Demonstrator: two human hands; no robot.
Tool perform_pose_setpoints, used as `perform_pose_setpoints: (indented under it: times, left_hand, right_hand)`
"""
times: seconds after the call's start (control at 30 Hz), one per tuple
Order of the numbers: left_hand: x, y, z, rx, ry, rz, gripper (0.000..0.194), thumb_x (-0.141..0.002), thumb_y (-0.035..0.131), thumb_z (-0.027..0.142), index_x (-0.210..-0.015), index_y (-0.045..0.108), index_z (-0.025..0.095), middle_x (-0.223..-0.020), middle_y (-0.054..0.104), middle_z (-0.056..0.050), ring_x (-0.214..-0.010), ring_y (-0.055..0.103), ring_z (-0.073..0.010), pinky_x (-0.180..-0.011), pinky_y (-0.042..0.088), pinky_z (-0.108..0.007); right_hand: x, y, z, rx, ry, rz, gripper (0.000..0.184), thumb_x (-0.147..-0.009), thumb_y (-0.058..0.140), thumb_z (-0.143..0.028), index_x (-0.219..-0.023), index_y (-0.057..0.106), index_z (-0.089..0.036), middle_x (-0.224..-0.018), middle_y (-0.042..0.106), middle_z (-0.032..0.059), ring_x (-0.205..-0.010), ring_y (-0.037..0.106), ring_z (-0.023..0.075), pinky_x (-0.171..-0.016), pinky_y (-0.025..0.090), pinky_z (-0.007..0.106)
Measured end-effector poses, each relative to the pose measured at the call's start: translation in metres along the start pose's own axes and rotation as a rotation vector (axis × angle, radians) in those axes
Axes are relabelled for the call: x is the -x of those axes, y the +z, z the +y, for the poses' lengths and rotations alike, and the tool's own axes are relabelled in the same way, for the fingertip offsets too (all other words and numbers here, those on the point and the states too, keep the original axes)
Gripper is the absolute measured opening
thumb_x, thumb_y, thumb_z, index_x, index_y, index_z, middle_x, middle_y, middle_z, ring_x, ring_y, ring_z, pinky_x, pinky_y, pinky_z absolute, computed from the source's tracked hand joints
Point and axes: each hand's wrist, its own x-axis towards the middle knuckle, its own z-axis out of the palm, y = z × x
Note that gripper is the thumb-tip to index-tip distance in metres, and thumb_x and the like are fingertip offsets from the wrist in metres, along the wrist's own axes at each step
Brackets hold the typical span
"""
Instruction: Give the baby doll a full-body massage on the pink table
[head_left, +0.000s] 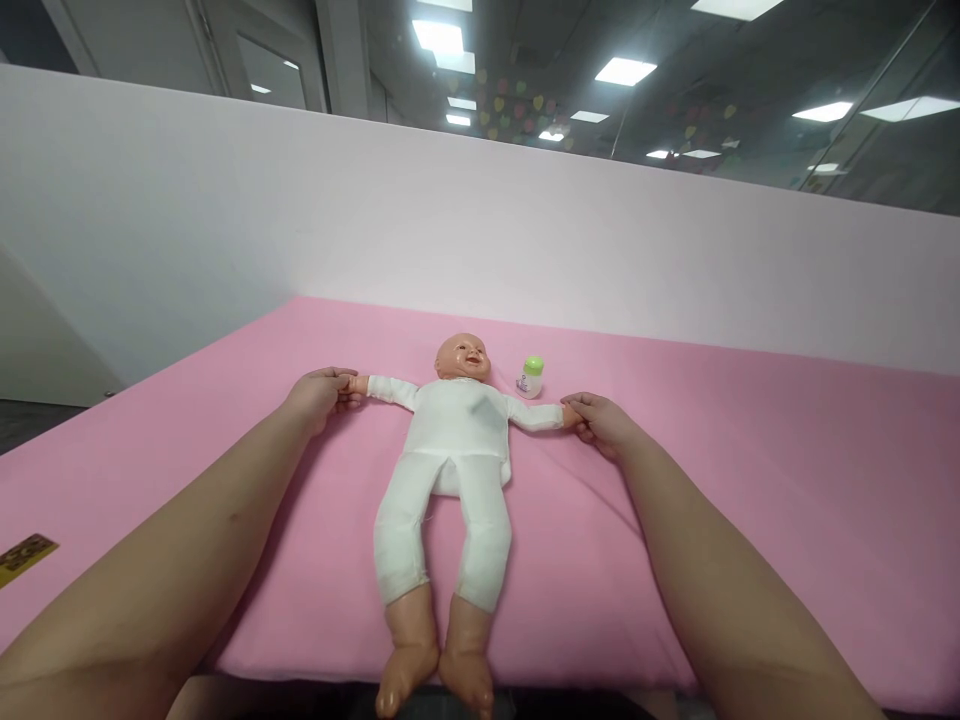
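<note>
A baby doll (pixel 457 430) with a white cloth body lies on its back on the pink padded surface (pixel 300 570), its head away from me and its feet at the near edge. Both its arms are stretched out sideways. My left hand (pixel 322 393) is closed around the doll's hand on the left side. On the other side, my right hand (pixel 600 420) pinches the doll's other hand between thumb and fingers. Just beyond the arm on the right stands a small clear bottle (pixel 531 378) with a green cap.
A white wall (pixel 480 240) rises behind the pink surface, with glass above it. A yellow and black label (pixel 27 558) lies at the far left. The doll's feet reach over the near edge.
</note>
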Motion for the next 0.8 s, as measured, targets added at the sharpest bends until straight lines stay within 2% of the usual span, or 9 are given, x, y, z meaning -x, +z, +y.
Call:
perform_pose_setpoints:
  times: [0.17, 0.27, 0.37, 0.47, 0.6, 0.7, 0.8]
  left_hand:
    - [0.003, 0.0, 0.0, 0.02, 0.016, -0.049, 0.042, -0.068, 0.084, 0.013, -0.108, 0.07, 0.009, -0.094, 0.074, -0.017, -0.068, 0.072, -0.0201, -0.068, 0.065, -0.035]
    - [0.005, 0.0, 0.0, 0.014, 0.035, -0.07, 0.046, -0.064, 0.088, 0.015, -0.106, 0.071, 0.01, -0.091, 0.074, -0.015, -0.07, 0.071, -0.02, -0.067, 0.063, -0.033]
    - [0.006, 0.0, -0.001, -0.007, 0.056, -0.095, 0.047, -0.062, 0.091, 0.022, -0.104, 0.072, 0.012, -0.09, 0.075, -0.014, -0.073, 0.071, -0.0208, -0.066, 0.061, -0.032]
    - [0.005, -0.001, -0.002, -0.021, 0.061, -0.072, 0.044, -0.063, 0.092, 0.029, -0.099, 0.072, 0.013, -0.086, 0.074, -0.013, -0.07, 0.07, -0.0203, -0.066, 0.061, -0.033]
    - [0.005, -0.002, -0.003, -0.033, 0.074, -0.051, 0.041, -0.068, 0.091, 0.038, -0.096, 0.073, 0.014, -0.084, 0.072, -0.011, -0.068, 0.068, -0.0191, -0.066, 0.062, -0.035]
    - [0.006, -0.001, -0.002, -0.036, 0.079, -0.044, 0.039, -0.07, 0.09, 0.039, -0.095, 0.073, 0.015, -0.083, 0.071, -0.01, -0.067, 0.067, -0.019, -0.064, 0.062, -0.034]
    - [0.007, 0.001, -0.001, -0.038, 0.061, -0.032, 0.035, -0.072, 0.088, 0.035, -0.095, 0.073, 0.014, -0.082, 0.071, -0.011, -0.066, 0.067, -0.019, -0.063, 0.062, -0.034]
  right_hand:
    - [0.0, -0.014, 0.001, -0.149, 0.007, -0.092, 0.037, -0.073, 0.085, -0.019, -0.109, 0.074, -0.018, -0.093, 0.067, 0.0078, -0.071, 0.057, 0.0134, -0.054, 0.045, 0.023]
    - [0.001, -0.019, 0.001, -0.171, -0.007, -0.165, 0.042, -0.07, 0.089, -0.019, -0.11, 0.075, -0.017, -0.099, 0.068, 0.0083, -0.079, 0.06, 0.0156, -0.058, 0.048, 0.024]
    - [0.005, -0.017, -0.001, -0.12, -0.011, -0.186, 0.044, -0.069, 0.093, -0.022, -0.108, 0.075, -0.018, -0.096, 0.068, 0.0068, -0.076, 0.058, 0.0149, -0.059, 0.047, 0.025]
    - [0.008, -0.012, -0.003, -0.076, -0.018, -0.165, 0.041, -0.066, 0.095, -0.023, -0.1, 0.072, -0.018, -0.089, 0.065, 0.0041, -0.069, 0.055, 0.0128, -0.055, 0.041, 0.025]
    - [0.007, -0.006, -0.004, -0.061, -0.018, -0.11, 0.036, -0.072, 0.093, -0.034, -0.088, 0.064, -0.019, -0.076, 0.058, 0.0003, -0.06, 0.046, 0.0095, -0.05, 0.031, 0.023]
    - [0.003, -0.004, -0.002, -0.06, -0.016, -0.055, 0.037, -0.077, 0.09, -0.04, -0.08, 0.059, -0.019, -0.069, 0.054, -0.0011, -0.056, 0.039, 0.0083, -0.048, 0.029, 0.023]
    - [-0.002, -0.004, 0.001, -0.062, -0.024, -0.008, 0.031, -0.079, 0.086, -0.038, -0.08, 0.061, -0.019, -0.072, 0.056, 0.001, -0.056, 0.041, 0.0089, -0.046, 0.03, 0.022]
